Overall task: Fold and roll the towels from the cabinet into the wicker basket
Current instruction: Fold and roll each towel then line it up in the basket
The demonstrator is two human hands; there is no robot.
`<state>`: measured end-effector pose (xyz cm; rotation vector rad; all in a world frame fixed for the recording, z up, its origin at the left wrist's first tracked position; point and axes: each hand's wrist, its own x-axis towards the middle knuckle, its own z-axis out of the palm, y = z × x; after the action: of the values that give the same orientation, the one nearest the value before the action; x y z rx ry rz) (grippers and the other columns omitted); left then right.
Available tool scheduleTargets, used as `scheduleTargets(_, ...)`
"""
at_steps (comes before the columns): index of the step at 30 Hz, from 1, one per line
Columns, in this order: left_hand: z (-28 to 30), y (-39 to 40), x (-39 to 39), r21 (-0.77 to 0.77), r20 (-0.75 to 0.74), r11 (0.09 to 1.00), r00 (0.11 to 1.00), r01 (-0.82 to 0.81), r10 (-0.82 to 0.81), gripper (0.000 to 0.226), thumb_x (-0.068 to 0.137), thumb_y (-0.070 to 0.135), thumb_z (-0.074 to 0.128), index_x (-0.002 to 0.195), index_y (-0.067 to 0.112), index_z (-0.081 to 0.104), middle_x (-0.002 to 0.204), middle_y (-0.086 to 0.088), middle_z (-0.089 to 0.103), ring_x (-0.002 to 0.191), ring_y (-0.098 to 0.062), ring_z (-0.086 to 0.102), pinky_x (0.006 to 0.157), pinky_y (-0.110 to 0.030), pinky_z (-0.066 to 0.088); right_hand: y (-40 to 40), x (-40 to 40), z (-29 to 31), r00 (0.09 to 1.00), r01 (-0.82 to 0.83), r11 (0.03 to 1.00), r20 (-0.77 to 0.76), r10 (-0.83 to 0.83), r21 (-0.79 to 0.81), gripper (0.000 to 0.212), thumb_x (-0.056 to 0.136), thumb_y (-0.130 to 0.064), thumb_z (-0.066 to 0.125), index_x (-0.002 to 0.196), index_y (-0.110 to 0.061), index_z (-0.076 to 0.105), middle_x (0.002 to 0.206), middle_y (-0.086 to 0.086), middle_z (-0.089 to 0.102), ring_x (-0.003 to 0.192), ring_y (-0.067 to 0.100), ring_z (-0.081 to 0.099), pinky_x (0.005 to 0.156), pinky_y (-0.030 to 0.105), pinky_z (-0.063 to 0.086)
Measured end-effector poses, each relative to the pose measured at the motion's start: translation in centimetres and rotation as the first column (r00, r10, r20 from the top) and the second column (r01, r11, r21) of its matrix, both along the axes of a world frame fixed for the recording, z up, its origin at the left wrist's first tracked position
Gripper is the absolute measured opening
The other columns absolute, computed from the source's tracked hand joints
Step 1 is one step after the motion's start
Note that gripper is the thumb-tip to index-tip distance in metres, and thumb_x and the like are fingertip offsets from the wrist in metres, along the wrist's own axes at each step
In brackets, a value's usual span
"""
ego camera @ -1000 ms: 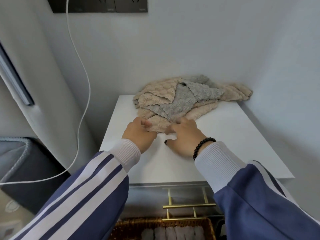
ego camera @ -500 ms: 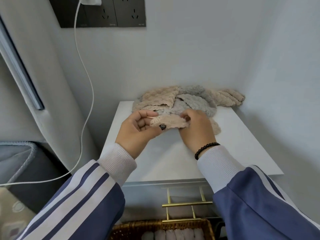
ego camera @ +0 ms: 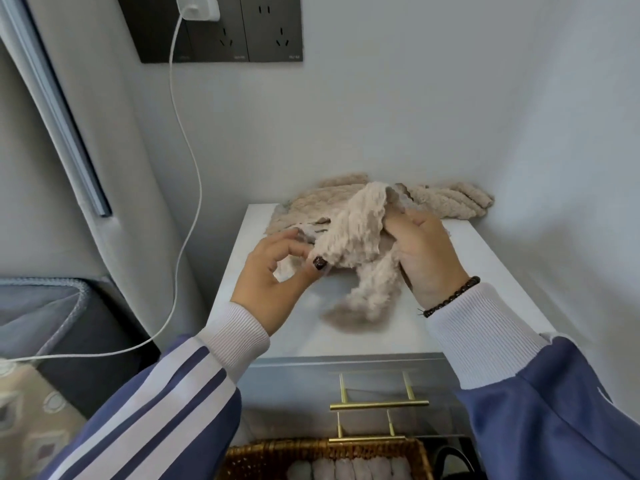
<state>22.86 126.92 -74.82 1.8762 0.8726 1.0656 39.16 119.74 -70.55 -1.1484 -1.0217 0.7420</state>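
Note:
A beige textured towel (ego camera: 360,233) hangs lifted above the white cabinet top (ego camera: 485,271), bunched and drooping at its lower end. My left hand (ego camera: 277,271) pinches its left edge between thumb and fingers. My right hand (ego camera: 426,254) grips its right side with curled fingers. Behind them a pile of beige and grey towels (ego camera: 446,200) lies against the wall at the back of the cabinet. Below the cabinet front, the wicker basket (ego camera: 277,455) holds several rolled towels (ego camera: 349,471), seen at the bottom edge.
Gold drawer handles (ego camera: 379,405) stick out from the cabinet front. A white charger cable (ego camera: 188,161) hangs from a wall socket (ego camera: 197,8) down to the left. Walls close in behind and on the right. A dark padded seat (ego camera: 52,317) stands at the left.
Both hands took hold of the beige towel at the pile's front edge and lifted it off the cabinet top. It now hangs between them, drawn toward me, and the view has tilted upward.

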Motion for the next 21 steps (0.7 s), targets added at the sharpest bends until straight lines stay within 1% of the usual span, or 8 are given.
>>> scheduleTargets(2,0.4,-0.2,-0.1,-0.057,0.133,0.993,0.987,0.101,-0.092,0.013,0.078,0.030,0.072,0.070,0.033,0.063,0.093,0.024,0.063,0.098,0.004,0.058,0.088,-0.019,0.045,-0.3,0.2,0.3,0.991,-0.013,1.000,-0.130,0.011,-0.009,0.073,0.061,-0.055,0.072,0.089,0.012,0.066,0.082,0.024,0.066,0.076,0.031,0.066,0.071,0.035,0.055)
scheduleTargets(4,0.7,-0.5,-0.1,-0.079,0.223,0.980,0.961,0.185,-0.164,0.013,0.084,0.021,0.060,0.072,0.018,0.056,0.064,0.017,0.057,0.061,0.000,0.051,0.060,-0.013,0.041,-0.5,0.4,0.5,0.982,-0.031,0.999,-0.188,0.028,-0.016,0.077,0.057,-0.058,0.074,0.094,0.009,0.066,0.099,0.031,0.065,0.090,0.038,0.067,0.082,0.045,0.055)
scheduleTargets(7,0.3,-1.1,0.0,-0.070,0.187,0.975,0.963,0.209,-0.193,0.022,0.092,0.025,0.057,0.073,0.014,0.051,0.053,0.006,0.044,0.048,-0.009,0.037,0.047,-0.020,0.034,-0.7,1.0,0.6,0.999,-0.019,0.989,-0.032,0.015,-0.147,0.078,0.061,-0.059,0.073,0.092,0.012,0.063,0.099,0.036,0.063,0.084,0.044,0.066,0.086,0.053,0.053)
scheduleTargets(10,-0.6,-1.1,0.1,-0.055,0.027,0.975,0.976,0.216,-0.215,0.020,0.092,0.028,0.058,0.075,0.016,0.055,0.059,-0.004,0.049,0.055,-0.016,0.042,0.053,-0.027,0.039,-0.9,0.9,0.2,0.871,0.036,0.879,0.446,0.206,-0.476,0.054,0.088,-0.047,0.057,0.067,0.003,0.052,0.059,0.021,0.052,0.049,0.033,0.046,0.057,0.033,0.046)
scheduleTargets(14,-1.5,-1.2,-0.3,-0.008,-0.305,0.983,0.936,0.181,-0.175,0.021,0.085,0.005,0.058,0.091,0.025,0.058,0.084,0.009,0.067,0.076,-0.009,0.061,0.076,-0.031,0.054,-1.0,0.4,-1.0,0.636,0.059,0.687,0.558,0.534,-0.724,0.038,0.095,-0.037,0.049,0.075,-0.007,0.063,0.050,-0.004,0.032,0.033,0.006,0.025,0.041,0.020,0.025)
scheduleTargets(17,-1.8,-0.2,-0.6,0.059,-0.447,0.972,0.877,0.228,-0.179,0.065,0.084,0.006,0.062,0.126,0.050,0.037,0.115,0.023,0.055,0.097,0.005,0.056,0.084,-0.006,0.044,-0.9,1.0,-0.6,0.606,0.018,0.609,0.493,0.624,-0.793,0.044,0.089,-0.050,0.054,0.052,-0.027,0.063,0.052,0.003,0.042,0.047,0.012,0.035,0.063,0.027,0.042)
scheduleTargets(19,-2.3,0.8,-0.2,0.100,-0.520,0.960,0.836,0.262,-0.174,0.075,0.088,0.019,0.065,0.134,0.058,0.020,0.125,0.027,0.043,0.106,0.006,0.050,0.090,-0.004,0.035,-1.0,1.5,0.3,0.616,-0.033,0.583,0.443,0.652,-0.812,0.031,0.073,-0.067,0.055,0.062,-0.043,0.071,0.074,0.015,0.065,0.064,0.022,0.049,0.090,0.043,0.050)
scheduleTargets(21,-2.7,1.5,0.5,0.136,-0.568,0.944,0.805,0.300,-0.173,0.069,0.092,0.021,0.061,0.142,0.049,0.023,0.130,0.024,0.040,0.117,0.002,0.042,0.100,-0.010,0.031,-1.6,2.1,1.3,0.615,-0.071,0.592,0.432,0.660,-0.803,0.035,0.077,-0.064,0.058,0.080,-0.034,0.077,0.094,0.005,0.073,0.084,0.024,0.064,0.100,0.042,0.045)
